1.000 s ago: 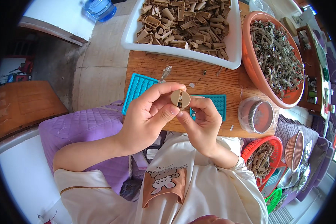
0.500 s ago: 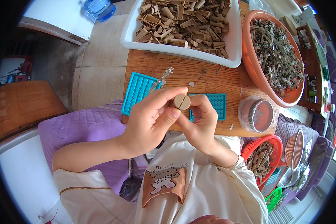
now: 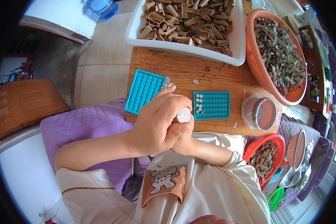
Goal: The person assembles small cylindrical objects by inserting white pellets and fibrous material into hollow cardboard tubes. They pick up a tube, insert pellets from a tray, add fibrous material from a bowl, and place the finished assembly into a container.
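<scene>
A short cylinder [image 3: 183, 115] shows a pale, round end with a dark line across it. Wrapped round it is my left hand [image 3: 158, 121], with the thumb pressed below that end. My right hand [image 3: 185, 143] lies close against the left one, lower and to its right; its fingers are hidden, so its hold cannot be seen. Just beyond my left fingers is a crumpled piece of clear plastic [image 3: 167, 83], overlapping a teal dimpled tray [image 3: 142, 91]. To the right of my hands, a second teal tray [image 3: 214, 104] has several small white discs [image 3: 198, 100] in its left-end wells.
A white bin [image 3: 183, 49] of brown half-cylinder pieces stands at the back of the wooden table [image 3: 175, 65]. Along the right are an orange basin [image 3: 250, 56] of dried-looking scraps, a plastic-lined tub [image 3: 255, 112] and, lower, a red basket [image 3: 278, 143] of brown pieces.
My left hand has closed further round the cylinder, and the right has moved behind it. The end facing up was brown with a slit; now it looks pale. The right tray is more exposed.
</scene>
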Tool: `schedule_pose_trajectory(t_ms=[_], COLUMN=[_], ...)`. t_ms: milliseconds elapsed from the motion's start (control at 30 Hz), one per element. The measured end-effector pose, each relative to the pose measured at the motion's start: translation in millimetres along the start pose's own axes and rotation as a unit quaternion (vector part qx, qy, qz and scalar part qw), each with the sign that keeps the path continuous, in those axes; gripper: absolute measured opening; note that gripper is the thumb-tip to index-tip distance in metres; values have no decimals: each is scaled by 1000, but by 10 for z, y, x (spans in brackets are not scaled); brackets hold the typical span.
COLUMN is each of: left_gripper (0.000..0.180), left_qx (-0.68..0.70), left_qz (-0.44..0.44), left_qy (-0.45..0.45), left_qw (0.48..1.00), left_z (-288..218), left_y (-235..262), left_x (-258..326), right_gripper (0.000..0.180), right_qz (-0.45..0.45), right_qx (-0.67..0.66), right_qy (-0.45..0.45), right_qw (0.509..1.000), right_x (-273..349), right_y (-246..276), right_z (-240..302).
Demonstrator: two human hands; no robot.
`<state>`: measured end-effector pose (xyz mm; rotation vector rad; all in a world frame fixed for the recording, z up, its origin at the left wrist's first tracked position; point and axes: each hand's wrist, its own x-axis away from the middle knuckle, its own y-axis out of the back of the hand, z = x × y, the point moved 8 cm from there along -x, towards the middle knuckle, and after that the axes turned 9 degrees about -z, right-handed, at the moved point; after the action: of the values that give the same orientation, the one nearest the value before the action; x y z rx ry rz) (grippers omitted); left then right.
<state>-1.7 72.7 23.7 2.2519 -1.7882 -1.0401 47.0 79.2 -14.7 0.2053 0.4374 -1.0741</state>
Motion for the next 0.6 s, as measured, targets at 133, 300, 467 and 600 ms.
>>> schedule_pose_trajectory(t_ms=[133, 300, 467, 600], left_gripper=[34, 36, 39, 27], left_qx=[16, 2, 45, 36], left_qz=[22, 72, 117, 177], left_qy=[13, 10, 121, 152], left_qw=[1000, 997, 985, 972], left_z=[30, -27, 56, 115], left_y=[-37, -107, -140, -280], left_x=[64, 39, 45, 108], right_gripper=[22, 24, 43, 36], right_qz=[21, 66, 248, 140], right_qx=[-54, -57, 91, 248], right_qy=[-42, -91, -145, -308], right_qw=[997, 992, 953, 908], right_x=[113, 105, 75, 64], right_y=[5, 144, 514, 1629], right_z=[-146, -209, -94, -255])
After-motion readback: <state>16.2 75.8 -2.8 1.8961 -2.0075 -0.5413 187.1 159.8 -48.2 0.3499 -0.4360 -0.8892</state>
